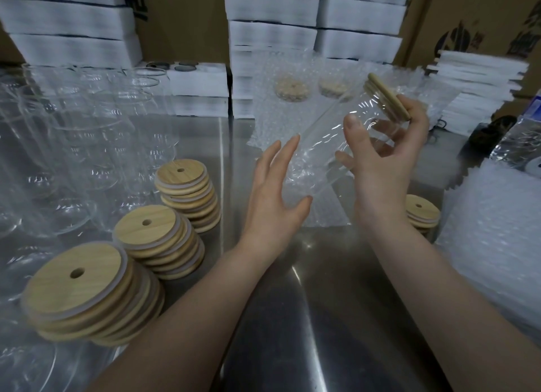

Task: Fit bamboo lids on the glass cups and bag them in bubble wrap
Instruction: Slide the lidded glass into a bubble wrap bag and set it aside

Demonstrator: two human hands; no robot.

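Bamboo lid stacks (152,233) left, foam boxes (272,34) behind

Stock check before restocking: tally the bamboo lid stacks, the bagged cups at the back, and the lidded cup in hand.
Bamboo lid stacks: 4
Bagged cups: 2
Lidded glass cup, held by the right hand: 1
Total: 7

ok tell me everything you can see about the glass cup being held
The glass cup is clear, tall and straight-sided, capped with a bamboo lid. It is tilted, lid end up and to the right. The right hand grips its upper part; the open left hand is by its base, contact unclear.
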